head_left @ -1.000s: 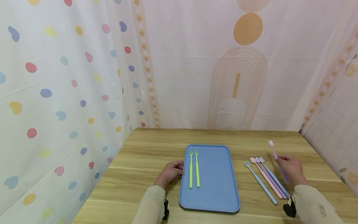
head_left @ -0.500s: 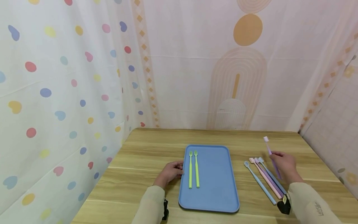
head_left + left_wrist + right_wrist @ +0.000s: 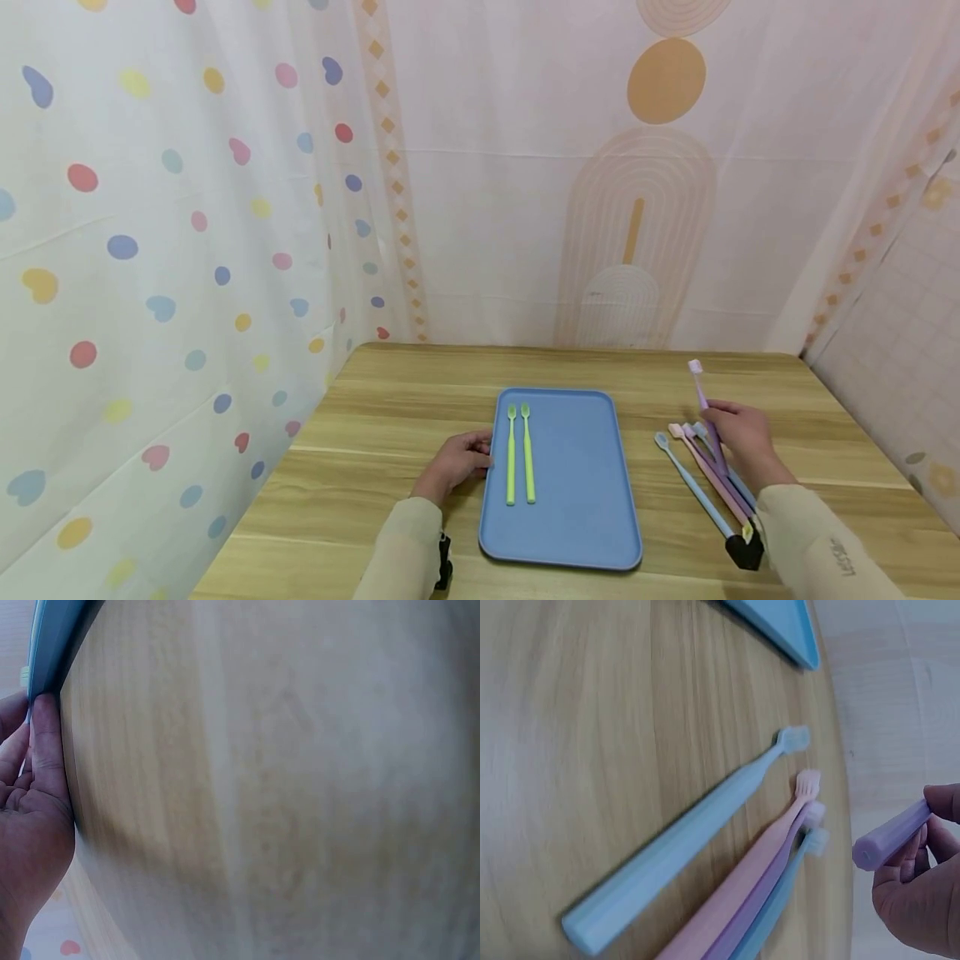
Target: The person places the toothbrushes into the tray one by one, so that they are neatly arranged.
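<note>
My right hand [image 3: 742, 435] pinches a light purple toothbrush [image 3: 892, 838] by its handle, bristle head pointing up and away. It is raised above a group of toothbrushes on the right of the table. In the right wrist view a light blue toothbrush [image 3: 667, 851] lies apart, beside a pink one [image 3: 739, 881], a purple one [image 3: 769, 874] and another blue one [image 3: 780, 900] close together. The left hand [image 3: 453, 462] holds the left rim of a blue tray [image 3: 577, 475], thumb and fingers at the edge. Two green toothbrushes [image 3: 528, 458] lie side by side in the tray's left half.
The wooden table [image 3: 390, 400] carries the tray at its middle. Behind it hangs a patterned curtain [image 3: 487, 250], and a dotted curtain [image 3: 187, 333] hangs at the left. A black wrist strap [image 3: 745, 552] overlaps the toothbrush handles in the head view.
My right hand has moved left with the purple toothbrush, which now passes over the toothbrush group in the head view. The left hand and the tray have stayed in place.
</note>
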Tool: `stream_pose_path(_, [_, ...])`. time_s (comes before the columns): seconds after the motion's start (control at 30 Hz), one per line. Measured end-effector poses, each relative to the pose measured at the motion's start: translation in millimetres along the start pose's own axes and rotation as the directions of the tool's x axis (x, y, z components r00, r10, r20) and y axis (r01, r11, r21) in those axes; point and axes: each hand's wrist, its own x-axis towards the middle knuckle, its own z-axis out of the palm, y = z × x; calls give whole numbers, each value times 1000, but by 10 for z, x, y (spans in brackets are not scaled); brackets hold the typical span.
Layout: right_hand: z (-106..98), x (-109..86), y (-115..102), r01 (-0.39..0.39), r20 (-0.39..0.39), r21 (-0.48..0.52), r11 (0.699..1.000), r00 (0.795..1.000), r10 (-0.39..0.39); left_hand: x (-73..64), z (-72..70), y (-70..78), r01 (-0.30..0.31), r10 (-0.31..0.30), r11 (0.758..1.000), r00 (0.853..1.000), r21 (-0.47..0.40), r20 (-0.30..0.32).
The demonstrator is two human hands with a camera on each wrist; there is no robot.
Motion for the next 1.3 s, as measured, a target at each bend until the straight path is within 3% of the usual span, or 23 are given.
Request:
stream_pose_path(0.2, [82, -31, -77, -29, 32, 73, 997, 999, 27, 5, 0, -2, 5, -5, 1000, 1000, 4, 0])
stream_pose_path(0.47, [227, -86, -144, 16, 64, 82, 996, 998, -21, 4, -1, -7, 0, 0, 1000, 1000, 6, 3])
stream_pose_path(0.6, [322, -128, -187, 17, 83, 150, 989, 996, -30, 10, 2, -15, -1, 1, 1000, 1000, 11, -1])
stream_pose_path(1.07, [610, -211, -292, 35, 47, 254, 967, 998, -48, 13, 1, -1, -11, 11, 1000, 1000, 19, -3])
stream_pose_path(1.3, [678, -250, -366, 44, 33, 220, 974, 998, -52, 16, -6, 3, 5, -5, 1000, 1000, 8, -5])
